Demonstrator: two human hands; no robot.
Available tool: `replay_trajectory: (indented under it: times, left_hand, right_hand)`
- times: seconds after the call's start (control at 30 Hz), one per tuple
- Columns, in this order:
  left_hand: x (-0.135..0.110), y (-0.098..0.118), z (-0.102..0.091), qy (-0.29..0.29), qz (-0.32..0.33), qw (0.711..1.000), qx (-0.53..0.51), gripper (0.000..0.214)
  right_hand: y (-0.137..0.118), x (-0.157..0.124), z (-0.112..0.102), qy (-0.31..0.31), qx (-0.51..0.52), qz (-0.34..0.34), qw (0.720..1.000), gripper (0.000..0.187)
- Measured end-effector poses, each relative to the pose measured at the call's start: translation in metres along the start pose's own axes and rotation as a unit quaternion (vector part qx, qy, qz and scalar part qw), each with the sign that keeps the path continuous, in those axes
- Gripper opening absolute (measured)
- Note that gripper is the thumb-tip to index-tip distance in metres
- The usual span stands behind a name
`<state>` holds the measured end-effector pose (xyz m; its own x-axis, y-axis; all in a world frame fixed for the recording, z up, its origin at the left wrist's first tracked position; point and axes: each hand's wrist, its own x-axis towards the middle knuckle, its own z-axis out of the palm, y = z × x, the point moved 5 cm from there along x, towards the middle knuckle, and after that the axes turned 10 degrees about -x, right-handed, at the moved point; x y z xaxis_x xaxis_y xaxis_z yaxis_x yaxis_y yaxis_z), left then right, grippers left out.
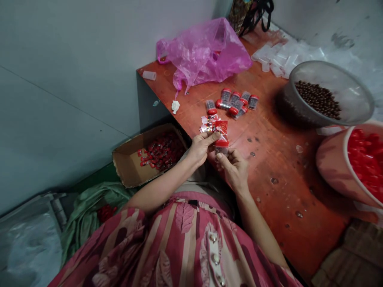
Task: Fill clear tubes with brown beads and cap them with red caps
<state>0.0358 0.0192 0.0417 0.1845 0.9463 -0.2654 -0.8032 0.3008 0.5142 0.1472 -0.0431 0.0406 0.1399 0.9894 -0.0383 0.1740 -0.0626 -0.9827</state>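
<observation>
**Both hands on a capped vial at the bench edge**

Bench (269,159): red-brown wood, scuffed and spotted. Crumpled pink plastic bag (206,52) sits near the far left corner. At the right edge are a clear round bowl (354,93) of dark brown balls and a pink tub (332,163) of red caps. A cardboard box (128,167) on the floor off the left edge holds red packets. Filled vials (236,103) with red caps are clustered mid-bench. Left hand (202,147) pinches the red-printed clear wrapper (220,126). Right hand (235,169) has its fingers closed on the small clear vial (222,146), which is red-capped, touches the wrapper, and is over the near left edge.
</observation>
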Motion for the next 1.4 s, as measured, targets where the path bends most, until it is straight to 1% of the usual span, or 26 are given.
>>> replay_trajectory:
  times: [0.07, 0.13, 0.2, 0.27, 0.3, 0.37, 0.47, 0.53, 0.6, 0.63, 0.7, 0.73, 0.77, 0.8, 0.87, 0.93, 1.0, 1.07, 1.13, 1.2, 1.23, 1.3, 1.4]
  left_hand:
    - [0.0, 0.0, 0.003, -0.02, -0.005, 1.0, 0.012, 0.042]
    - [0.0, -0.002, 0.005, -0.038, -0.02, 0.999, 0.03, 0.042]
    - [0.0, -0.005, 0.005, -0.047, -0.038, 0.997, 0.055, 0.041]
    - [-0.001, -0.009, 0.003, -0.046, -0.043, 0.995, 0.078, 0.04]
    - [-0.001, -0.011, 0.002, -0.044, -0.039, 0.994, 0.088, 0.039]
    - [-0.002, -0.013, 0.001, -0.044, -0.03, 0.993, 0.107, 0.038]
    - [-0.004, -0.014, -0.002, -0.038, -0.019, 0.99, 0.136, 0.036]
    - [-0.004, -0.013, -0.005, -0.03, -0.015, 0.988, 0.149, 0.037]
    - [-0.003, -0.011, -0.007, -0.024, -0.014, 0.99, 0.14, 0.039]
    - [-0.003, -0.011, -0.007, -0.022, -0.017, 0.991, 0.131, 0.041]
    - [-0.002, -0.011, -0.007, -0.02, -0.024, 0.993, 0.111, 0.042]
    - [-0.002, -0.011, -0.006, -0.02, -0.026, 0.994, 0.104, 0.042]
    - [-0.003, -0.011, -0.006, -0.021, -0.032, 0.994, 0.1, 0.041]
    - [-0.003, -0.011, -0.005, -0.027, -0.042, 0.994, 0.097, 0.04]
    - [-0.006, -0.011, -0.002, -0.055, -0.076, 0.991, 0.092, 0.04]
    - [-0.009, -0.011, 0.0, -0.092, -0.114, 0.985, 0.087, 0.041]
    - [-0.01, -0.012, -0.002, -0.104, -0.126, 0.982, 0.093, 0.042]
    - [-0.011, -0.013, -0.007, -0.081, -0.108, 0.984, 0.112, 0.041]
    - [-0.011, -0.013, -0.011, -0.042, -0.064, 0.988, 0.133, 0.04]
    - [-0.011, -0.012, -0.012, -0.006, -0.015, 0.989, 0.144, 0.04]
    - [-0.011, -0.011, -0.01, 0.004, 0.0, 0.99, 0.141, 0.04]
    - [-0.011, -0.009, -0.007, 0.014, 0.009, 0.993, 0.114, 0.04]
    - [-0.012, -0.007, -0.005, 0.017, -0.007, 0.997, 0.07, 0.042]
  right_hand:
    - [0.001, 0.001, -0.003, 0.016, -0.026, -0.022, 0.999, 0.026]
    - [0.002, 0.001, -0.007, 0.045, -0.076, -0.049, 0.995, 0.027]
    - [0.002, 0.001, -0.011, 0.07, -0.127, -0.07, 0.987, 0.027]
    - [0.003, 0.002, -0.012, 0.081, -0.136, -0.07, 0.985, 0.026]
    - [0.003, 0.003, -0.012, 0.079, -0.114, -0.058, 0.989, 0.025]
    - [0.007, 0.007, -0.009, 0.056, -0.031, -0.016, 0.998, 0.025]
    - [0.012, 0.013, -0.001, 0.009, 0.099, 0.048, 0.994, 0.029]
    - [0.013, 0.015, 0.001, 0.002, 0.117, 0.056, 0.992, 0.03]
    - [0.011, 0.014, -0.003, 0.017, 0.059, 0.032, 0.998, 0.027]
    - [0.009, 0.013, -0.005, 0.031, 0.008, 0.011, 0.999, 0.025]
    - [0.004, 0.01, -0.01, 0.061, -0.091, -0.034, 0.993, 0.022]
    - [0.002, 0.009, -0.012, 0.068, -0.119, -0.047, 0.989, 0.021]
    - [0.002, 0.009, -0.012, 0.067, -0.123, -0.05, 0.989, 0.021]
    - [0.002, 0.008, -0.012, 0.057, -0.102, -0.043, 0.992, 0.021]
    - [0.004, 0.009, -0.009, 0.017, -0.014, -0.003, 1.0, 0.024]
    - [0.005, 0.01, -0.004, -0.02, 0.068, 0.04, 0.997, 0.028]
    - [0.003, 0.01, -0.002, -0.027, 0.101, 0.055, 0.993, 0.029]
    - [0.002, 0.009, -0.002, -0.005, 0.087, 0.039, 0.995, 0.028]
    - [0.001, 0.009, -0.002, 0.025, 0.056, 0.017, 0.998, 0.025]
    - [0.002, 0.009, 0.0, 0.037, 0.043, 0.005, 0.998, 0.024]
    - [0.004, 0.008, 0.001, 0.033, 0.05, 0.004, 0.998, 0.024]
    - [0.007, 0.008, 0.005, 0.008, 0.089, 0.003, 0.996, 0.027]
    - [0.012, 0.007, 0.006, -0.024, 0.153, 0.001, 0.988, 0.036]
